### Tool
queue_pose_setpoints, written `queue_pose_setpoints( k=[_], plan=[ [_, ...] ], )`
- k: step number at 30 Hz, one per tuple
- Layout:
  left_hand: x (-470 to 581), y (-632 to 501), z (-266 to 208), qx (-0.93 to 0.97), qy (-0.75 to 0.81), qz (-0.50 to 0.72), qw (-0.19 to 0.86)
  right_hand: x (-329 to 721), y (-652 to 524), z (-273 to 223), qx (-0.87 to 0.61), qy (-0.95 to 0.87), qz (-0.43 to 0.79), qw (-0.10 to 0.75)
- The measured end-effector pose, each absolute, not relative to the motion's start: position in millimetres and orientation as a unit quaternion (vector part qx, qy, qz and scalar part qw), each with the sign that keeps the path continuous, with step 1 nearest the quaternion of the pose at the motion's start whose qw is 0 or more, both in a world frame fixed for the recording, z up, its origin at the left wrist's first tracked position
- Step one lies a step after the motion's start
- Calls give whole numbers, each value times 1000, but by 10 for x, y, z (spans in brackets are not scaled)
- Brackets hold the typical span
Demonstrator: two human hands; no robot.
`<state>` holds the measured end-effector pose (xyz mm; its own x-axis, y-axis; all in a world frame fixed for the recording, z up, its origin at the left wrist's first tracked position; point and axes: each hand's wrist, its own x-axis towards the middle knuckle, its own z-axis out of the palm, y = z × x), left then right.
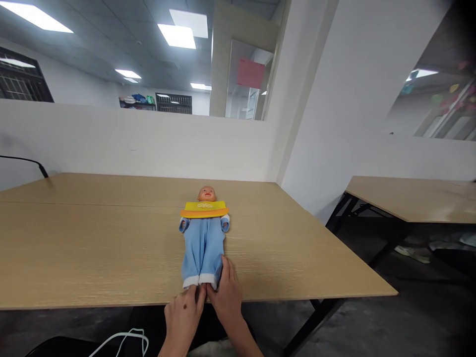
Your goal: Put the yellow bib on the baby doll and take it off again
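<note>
A baby doll (207,193) lies on its back on the table, head toward the wall and feet toward me. It wears a blue outfit (203,243) with white cuffs at the sleeves and ankles. Across its chest spreads a yellow bib (204,208) with an orange lower edge. My left hand (184,312) pinches the white ankle cuff between the two legs with thumb and index finger. With its thumb at the other cuff and its fingers along the outer side of that leg, my right hand (227,292) grips the trouser leg. The doll's feet are hidden.
The wooden table (92,248) meets a white wall (148,144) with a window above. A black cable (26,159) reaches its far left corner. White cord (128,337) hangs below the front edge. Another table (416,196) stands to the right.
</note>
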<state>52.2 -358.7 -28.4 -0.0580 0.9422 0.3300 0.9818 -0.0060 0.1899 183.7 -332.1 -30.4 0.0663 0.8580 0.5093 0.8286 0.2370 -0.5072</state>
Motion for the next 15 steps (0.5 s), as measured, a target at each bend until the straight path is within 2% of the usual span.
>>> queue_pose_setpoints(
  k=[5, 15],
  plan=[
    [581, -3548, -194, -686, -706, -167, 51, 1842, -3318, -318, -611, -687, 11, 393],
    [517, -3564, -306, -721, -652, -223, 75, 1850, -3324, -317, -609, -685, 60, 395]
  ],
)
